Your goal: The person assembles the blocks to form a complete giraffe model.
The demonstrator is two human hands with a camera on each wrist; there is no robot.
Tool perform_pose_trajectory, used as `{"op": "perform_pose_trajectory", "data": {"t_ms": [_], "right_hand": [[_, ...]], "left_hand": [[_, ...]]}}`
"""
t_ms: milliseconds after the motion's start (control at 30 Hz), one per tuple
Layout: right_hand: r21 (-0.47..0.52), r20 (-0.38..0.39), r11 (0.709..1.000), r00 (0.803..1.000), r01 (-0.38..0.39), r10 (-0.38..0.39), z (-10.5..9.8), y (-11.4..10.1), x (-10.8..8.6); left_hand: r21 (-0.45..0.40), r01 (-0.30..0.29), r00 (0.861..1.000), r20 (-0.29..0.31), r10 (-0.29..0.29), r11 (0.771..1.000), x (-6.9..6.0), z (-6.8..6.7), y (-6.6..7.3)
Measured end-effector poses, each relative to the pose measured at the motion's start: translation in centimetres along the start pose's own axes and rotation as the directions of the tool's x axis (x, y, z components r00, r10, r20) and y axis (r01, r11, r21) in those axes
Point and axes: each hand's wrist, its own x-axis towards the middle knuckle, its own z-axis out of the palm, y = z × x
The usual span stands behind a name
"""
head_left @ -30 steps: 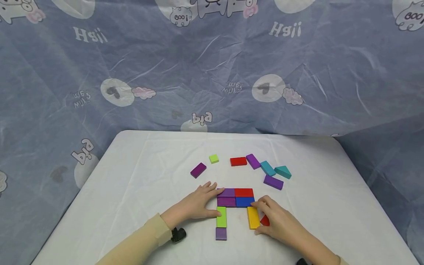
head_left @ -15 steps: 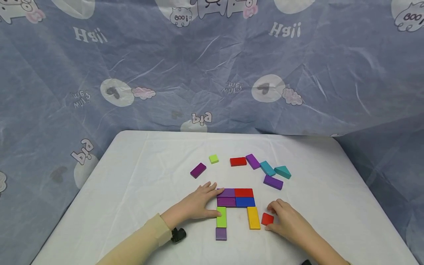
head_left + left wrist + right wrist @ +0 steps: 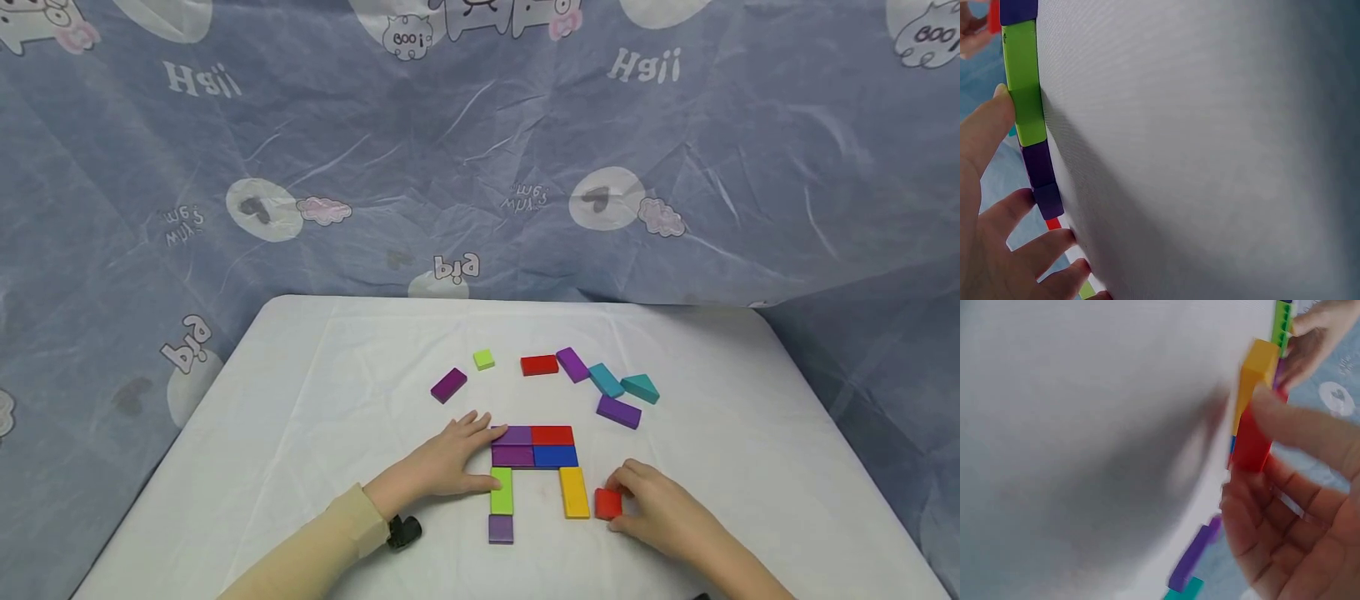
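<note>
My right hand [image 3: 660, 510] pinches a small red block [image 3: 608, 503] between thumb and fingers, just right of an upright-lying yellow block [image 3: 575, 492]. A narrow gap separates red from yellow. My left hand [image 3: 444, 462] lies spread along the arrangement's left side, its thumb at a green block [image 3: 1025, 84] and a fingertip on the upper-left purple block [image 3: 517, 436]. Beside that purple block is a long red one [image 3: 552, 436]; below them sit a darker purple block [image 3: 513, 457] and a blue block [image 3: 556, 457]. A short purple block [image 3: 501, 529] adjoins the green one's near end.
Loose blocks lie farther back on the white table [image 3: 360, 358]: a dark purple block [image 3: 449, 386], a small green one [image 3: 483, 359], a red one [image 3: 539, 365], two purple, a teal block [image 3: 606, 380] and a teal triangle [image 3: 641, 388]. A patterned blue-grey sheet [image 3: 480, 150] hangs behind.
My right hand has left the yellow block and moved right to the small red block, which has turned straighter and shifted slightly right. The left hand stays in place.
</note>
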Motion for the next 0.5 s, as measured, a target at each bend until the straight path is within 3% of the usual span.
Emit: {"op": "perform_pose_trajectory", "data": {"t_ms": [100,233,333,500], "right_hand": [[0.026,0.032,0.994,0.994,0.108,-0.109,-0.4,0.0,-0.8],[0.06,0.085,0.969,0.966,0.24,-0.244,-0.1,-0.3,-1.5],[0.05,0.105,0.962,0.956,0.269,-0.273,0.5,-0.5,-1.7],[-0.006,0.107,0.966,0.961,0.258,-0.256,1.4,-0.7,-1.7]], "left_hand": [[0.004,0.002,1.0,0.005,-0.002,1.0,0.0,0.0,0.0],[0.001,0.007,1.0,0.009,-0.007,1.0,0.1,0.0,0.0],[-0.006,0.012,1.0,0.009,-0.012,1.0,0.1,0.0,0.0],[-0.007,0.021,1.0,0.015,-0.021,1.0,0.1,0.1,0.0]]}}
